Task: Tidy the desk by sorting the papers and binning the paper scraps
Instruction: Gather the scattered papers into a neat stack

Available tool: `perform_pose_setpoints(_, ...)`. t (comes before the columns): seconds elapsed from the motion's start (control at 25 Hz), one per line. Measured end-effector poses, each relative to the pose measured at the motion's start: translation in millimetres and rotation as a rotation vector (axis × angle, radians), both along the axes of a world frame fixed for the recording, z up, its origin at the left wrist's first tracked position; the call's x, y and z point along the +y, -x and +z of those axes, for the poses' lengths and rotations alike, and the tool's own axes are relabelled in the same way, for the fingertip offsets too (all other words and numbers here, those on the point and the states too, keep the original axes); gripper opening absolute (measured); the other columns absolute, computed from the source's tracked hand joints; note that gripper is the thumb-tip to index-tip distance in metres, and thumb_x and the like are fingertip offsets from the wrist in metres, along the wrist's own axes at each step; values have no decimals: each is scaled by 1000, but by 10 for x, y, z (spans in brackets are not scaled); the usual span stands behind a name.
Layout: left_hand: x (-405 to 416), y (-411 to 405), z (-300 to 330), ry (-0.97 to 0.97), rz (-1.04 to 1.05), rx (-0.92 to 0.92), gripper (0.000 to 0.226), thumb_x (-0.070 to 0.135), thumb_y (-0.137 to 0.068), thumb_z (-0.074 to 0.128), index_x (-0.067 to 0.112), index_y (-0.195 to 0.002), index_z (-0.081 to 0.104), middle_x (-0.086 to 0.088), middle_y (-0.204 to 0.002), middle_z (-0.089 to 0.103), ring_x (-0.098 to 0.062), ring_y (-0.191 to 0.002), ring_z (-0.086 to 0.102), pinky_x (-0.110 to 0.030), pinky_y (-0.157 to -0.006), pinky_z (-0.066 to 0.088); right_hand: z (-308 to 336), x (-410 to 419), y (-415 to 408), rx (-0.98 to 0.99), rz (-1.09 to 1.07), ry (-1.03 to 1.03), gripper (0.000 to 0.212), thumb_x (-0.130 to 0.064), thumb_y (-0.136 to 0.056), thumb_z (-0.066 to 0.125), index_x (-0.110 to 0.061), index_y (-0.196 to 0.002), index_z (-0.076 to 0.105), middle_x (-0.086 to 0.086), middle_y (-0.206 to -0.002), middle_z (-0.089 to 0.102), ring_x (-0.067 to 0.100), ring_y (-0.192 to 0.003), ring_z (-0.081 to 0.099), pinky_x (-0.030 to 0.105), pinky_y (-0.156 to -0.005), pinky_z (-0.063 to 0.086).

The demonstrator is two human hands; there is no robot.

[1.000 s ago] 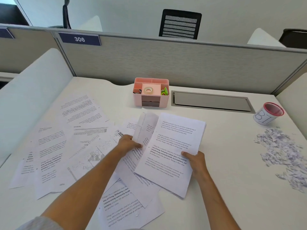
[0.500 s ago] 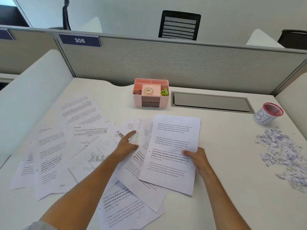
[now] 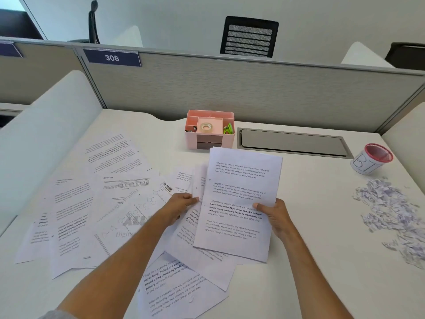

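My right hand (image 3: 274, 216) grips a small stack of printed sheets (image 3: 239, 199) by its right edge, tilted up over the middle of the desk. My left hand (image 3: 180, 204) pinches another printed sheet (image 3: 197, 180) just left of the stack, its upper part raised beside the stack. Several loose printed papers (image 3: 92, 203) lie spread over the left half of the desk, and more sheets (image 3: 174, 286) lie under my forearms. A heap of paper scraps (image 3: 395, 217) covers the desk's right side. A small bin (image 3: 371, 161) with a red mesh rim stands behind the scraps.
A pink desk organiser (image 3: 210, 130) with tape and clips stands at the back centre. A grey cable hatch (image 3: 292, 142) lies to its right. A grey partition (image 3: 230, 88) closes the back, and white side panels (image 3: 41, 143) flank the desk.
My left hand let its sheet down flat, then pinched a sheet again and lifted it beside the stack. The stack in my right hand has turned more upright.
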State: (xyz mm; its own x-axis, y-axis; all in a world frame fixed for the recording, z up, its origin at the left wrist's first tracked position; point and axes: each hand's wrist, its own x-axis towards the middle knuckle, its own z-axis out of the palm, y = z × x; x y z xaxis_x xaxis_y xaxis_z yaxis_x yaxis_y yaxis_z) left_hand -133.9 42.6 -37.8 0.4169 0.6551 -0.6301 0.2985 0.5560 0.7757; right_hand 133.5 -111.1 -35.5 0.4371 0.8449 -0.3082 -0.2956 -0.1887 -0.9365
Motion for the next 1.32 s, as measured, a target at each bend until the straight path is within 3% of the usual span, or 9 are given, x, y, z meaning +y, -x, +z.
perform_pose_setpoints(0.16,21,-26,3,-40,144,-20,34,14,-79,78,11,-61,50,-22,-86,66,-37,-86,67,-49,-84,55,44,-1,27,32,-17,-33,30,5,-74,73,-6,-102,71,12,-104,75,28,-94,72,39,-79,59)
perform_pose_setpoints(0.28,30,-14,28,-11,171,-77,36,12,-77,80,13,-63,47,-23,-90,67,-37,-87,67,-46,-78,55,115,-2,33,55,9,-61,34,2,-71,75,-5,-104,70,13,-105,74,28,-95,72,37,-77,59)
perform_pose_setpoints(0.4,25,-23,90,-12,163,-102,26,6,-77,79,3,-92,58,-26,-104,70,-40,-88,71,-52,-78,58,204,22,40,46,73,-76,37,-1,-69,75,-5,-106,70,14,-107,74,29,-97,71,39,-82,59)
perform_pose_setpoints(0.48,32,-35,134,-22,167,-72,48,3,-75,79,11,-115,53,-22,-102,72,-40,-86,71,-52,-72,59,266,49,38,8,103,-68,33,4,-73,74,-6,-103,71,13,-106,74,29,-97,71,40,-83,59)
perform_pose_setpoints(0.6,37,-50,202,-43,135,-104,66,-2,-74,76,27,-124,44,-17,-98,73,-37,-81,72,-44,-61,60,352,84,23,-34,116,-65,30,7,-75,73,-3,-103,71,16,-105,74,32,-96,71,38,-79,59)
perform_pose_setpoints(0.68,43,-58,234,-54,87,-119,57,-5,-73,74,19,-121,53,-15,-99,75,-37,-83,73,-45,-64,60,414,100,8,-41,106,-94,29,6,-72,75,-3,-100,72,15,-102,75,33,-95,71,36,-76,59)
perform_pose_setpoints(0.84,30,-45,329,-45,40,-126,20,-6,-78,64,6,-94,66,-20,-98,74,-34,-77,73,-39,-63,57,500,105,-87,37,113,-194,37,3,-66,80,-4,-101,74,15,-106,73,30,-95,70,38,-77,57)
perform_pose_setpoints(1.0,19,-49,429,-41,72,-217,24,2,-87,60,3,-111,63,-18,-106,73,-36,-87,72,-41,-69,59,490,82,-133,175,90,-235,39,0,-69,73,-7,-107,71,16,-112,71,33,-100,68,40,-77,57)
perform_pose_setpoints(1.32,-10,-185,686,-63,72,-440,32,23,-92,59,2,-115,67,-20,-110,71,-33,-95,71,-40,-75,59,535,86,8,348,38,-247,56,-4,-74,67,-5,-129,58,16,-126,65,36,-112,63,48,-87,56)
